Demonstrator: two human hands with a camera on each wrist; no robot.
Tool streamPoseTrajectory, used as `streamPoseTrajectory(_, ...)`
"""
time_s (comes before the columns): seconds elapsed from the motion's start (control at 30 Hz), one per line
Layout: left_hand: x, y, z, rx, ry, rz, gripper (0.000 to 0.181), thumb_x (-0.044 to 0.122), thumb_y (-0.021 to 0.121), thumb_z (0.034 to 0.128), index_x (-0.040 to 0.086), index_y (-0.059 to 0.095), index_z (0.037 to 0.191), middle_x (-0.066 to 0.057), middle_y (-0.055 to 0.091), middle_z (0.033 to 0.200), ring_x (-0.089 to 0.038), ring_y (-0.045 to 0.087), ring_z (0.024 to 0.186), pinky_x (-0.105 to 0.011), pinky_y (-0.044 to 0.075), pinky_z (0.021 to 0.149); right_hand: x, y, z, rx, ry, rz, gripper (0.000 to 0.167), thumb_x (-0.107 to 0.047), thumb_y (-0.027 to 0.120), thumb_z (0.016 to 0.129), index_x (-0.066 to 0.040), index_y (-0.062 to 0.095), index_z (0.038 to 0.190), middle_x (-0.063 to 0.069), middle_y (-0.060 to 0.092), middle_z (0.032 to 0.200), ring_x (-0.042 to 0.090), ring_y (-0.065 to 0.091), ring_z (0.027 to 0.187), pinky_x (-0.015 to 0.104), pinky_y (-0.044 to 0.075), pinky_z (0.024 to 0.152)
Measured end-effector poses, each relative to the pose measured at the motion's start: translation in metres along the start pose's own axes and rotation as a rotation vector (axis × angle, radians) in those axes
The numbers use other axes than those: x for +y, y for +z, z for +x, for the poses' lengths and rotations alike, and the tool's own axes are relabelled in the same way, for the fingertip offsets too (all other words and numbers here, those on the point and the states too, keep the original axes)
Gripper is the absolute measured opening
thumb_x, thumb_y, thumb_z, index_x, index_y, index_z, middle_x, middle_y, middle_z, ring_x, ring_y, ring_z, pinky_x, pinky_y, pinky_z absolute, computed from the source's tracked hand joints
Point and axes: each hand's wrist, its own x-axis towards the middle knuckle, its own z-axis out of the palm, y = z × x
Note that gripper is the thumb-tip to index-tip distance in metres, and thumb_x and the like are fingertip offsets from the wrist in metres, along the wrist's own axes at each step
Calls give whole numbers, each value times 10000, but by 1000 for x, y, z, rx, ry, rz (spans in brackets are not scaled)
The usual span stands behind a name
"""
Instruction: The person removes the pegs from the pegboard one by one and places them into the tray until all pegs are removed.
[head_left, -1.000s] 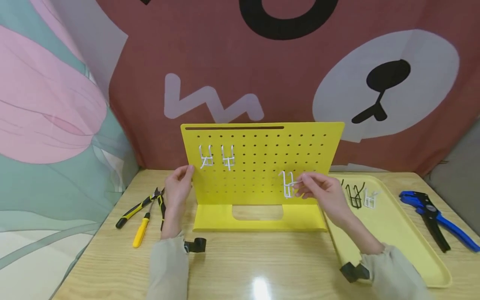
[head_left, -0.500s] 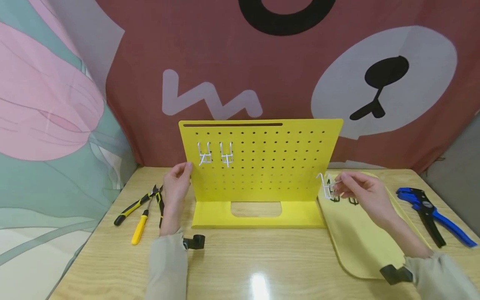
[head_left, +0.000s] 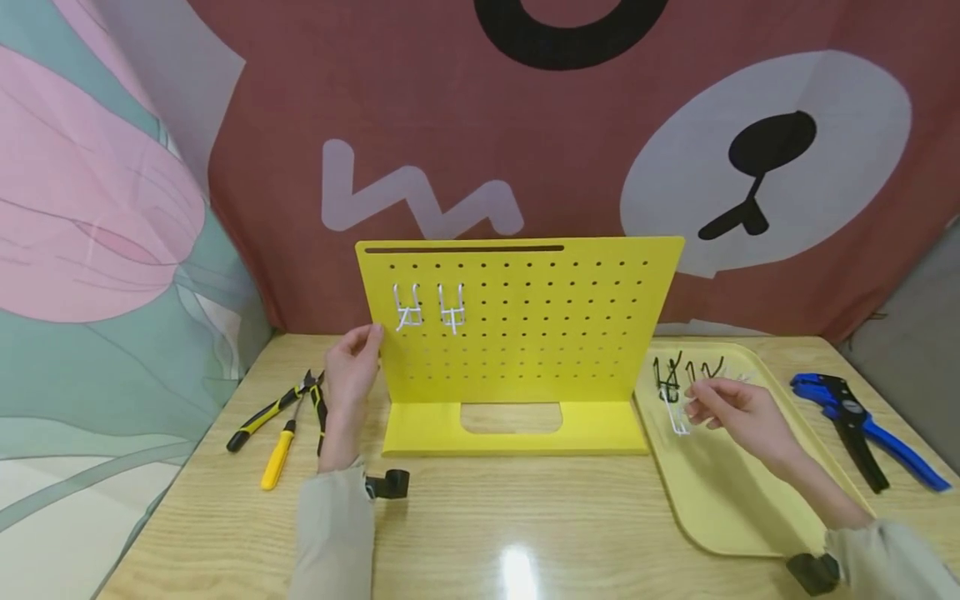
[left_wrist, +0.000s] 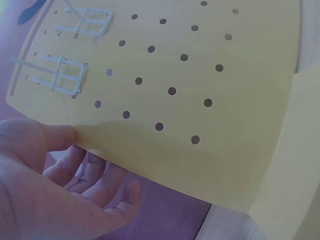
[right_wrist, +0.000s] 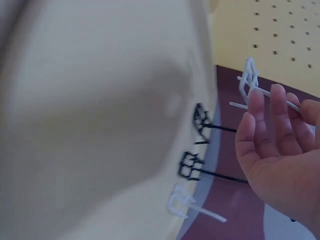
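Note:
The yellow pegboard (head_left: 517, 333) stands upright, with two white wire hooks (head_left: 452, 317) hung at its upper left. Its left edge is pinched by my left hand (head_left: 352, 367), the thumb on the front face (left_wrist: 61, 137) and the fingers behind. My right hand (head_left: 742, 417), over the yellow tray, pinches the rod of a white wire hook (head_left: 677, 419) between thumb and fingers; the right wrist view shows this hook (right_wrist: 248, 82) at the fingertips. Two black hooks (right_wrist: 190, 165) and another white hook (right_wrist: 179, 201) lie in the tray beside that hand.
The yellow tray (head_left: 705, 521) is right of the board on the wooden table (head_left: 450, 525). Black-and-yellow pliers (head_left: 262, 417) and a yellow-handled screwdriver (head_left: 277, 460) lie at the left. A blue-and-black tool (head_left: 862, 425) lies right of the tray.
My right hand has moved right, from in front of the board to over the tray, with the white hook still pinched and now hanging lower. My left hand stays at the board's edge.

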Motion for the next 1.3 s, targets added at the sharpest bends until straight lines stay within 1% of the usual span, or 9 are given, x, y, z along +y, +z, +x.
streamPoseTrajectory(0.1,1,1,0,-1,4,-4,370,306,550,978,29,629,1209,-94,592,1126,-145,506,932,-190,435,712,10,-1,-3,-13,4,-69,270,-117,488,1011,116,624,1013,-2,691,769,104,653,680,246,521,581)
streamPoseTrajectory(0.33,1,0,0,-2,-8,-7,376,314,552,976,34,623,1217,-94,590,1146,-152,509,956,-247,447,774,18,-1,-9,-50,24,-101,277,-104,485,1012,134,626,1021,49,694,766,117,647,673,262,522,572)
streamPoseTrajectory(0.73,0,1,-1,-5,-17,-18,369,313,553,977,39,622,1214,-76,578,1122,-144,494,943,-347,451,852,21,3,-15,-49,19,-132,243,-111,529,992,98,643,1043,75,691,745,133,639,639,258,491,535)
streamPoseTrajectory(0.8,-1,1,0,-10,-11,-18,365,306,554,977,36,623,1213,-82,581,1118,-144,495,935,-326,453,834,19,3,-18,-45,31,-152,271,-143,523,999,89,615,1104,77,694,738,141,642,628,265,496,542)
streamPoseTrajectory(0.9,-1,-1,1,-10,-4,-14,368,306,556,976,33,626,1213,-91,587,1127,-139,502,931,-251,455,774,9,4,-15,-58,35,-183,333,-193,500,1012,55,549,1229,84,695,727,169,638,602,289,493,540)
streamPoseTrajectory(1.0,-2,1,1,-14,1,-12,370,308,559,974,32,626,1211,-89,592,1128,-132,505,928,-209,443,734,-6,6,-14,-66,-3,-209,338,-203,482,1020,5,520,1283,88,690,729,183,632,597,309,492,535)
streamPoseTrajectory(1.1,-2,1,1,-4,19,-12,371,308,564,971,23,631,1200,-94,600,1100,-132,510,905,-229,449,739,-21,15,-9,-66,-92,-221,275,-164,496,1011,-33,560,1244,77,688,746,168,635,622,313,488,533)
streamPoseTrajectory(1.2,-2,2,1,5,35,-5,367,304,566,970,16,637,1186,-91,606,1064,-130,514,882,-277,463,761,-34,31,-3,-70,-166,-185,241,-116,509,1001,-28,584,1212,64,692,771,162,643,644,310,499,547)
streamPoseTrajectory(1.3,-3,2,2,9,34,-5,357,293,565,971,15,639,1183,-89,607,1058,-139,518,886,-318,469,795,-42,52,1,-66,-178,-96,237,-98,503,1001,11,589,1193,59,697,786,169,655,664,311,518,565)
